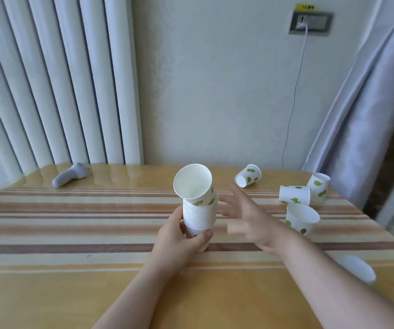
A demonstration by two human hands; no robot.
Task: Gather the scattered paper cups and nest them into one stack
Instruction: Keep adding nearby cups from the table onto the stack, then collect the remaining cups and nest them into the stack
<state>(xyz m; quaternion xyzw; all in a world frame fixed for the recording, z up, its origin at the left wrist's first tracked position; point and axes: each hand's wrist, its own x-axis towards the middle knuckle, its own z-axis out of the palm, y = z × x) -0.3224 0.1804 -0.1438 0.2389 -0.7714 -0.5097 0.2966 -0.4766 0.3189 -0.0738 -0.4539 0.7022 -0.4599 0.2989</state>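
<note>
While the left hand (179, 236) curls its fingers and thumb round the lower part of the stack (199, 217), the right hand (245, 217) hangs just to the right of it with fingers spread and straight, gripping nothing; it is blurred. The stack stands upright on the striped cloth (72, 224) near the middle of the table (49, 293). Its top cup (194, 185) sits crooked in the rims below, tilted so that its white mouth faces the camera.

Four loose cups with green leaf prints lie or stand well to the right. One cup (248, 175) lies on its side near the far edge, mouth toward the camera. A second (294, 194) lies on its side, touching or nearly touching an inverted third (319, 187) behind it. A fourth (301, 218) stands mouth up, just beyond the right forearm. Something white and blurred (359, 269) shows by the right elbow; what it is cannot be told.

A grey handheld device (71, 174) lies at the far left of the table, below the radiator (49, 79). A cable (294, 103) hangs from a wall socket (311, 22).
</note>
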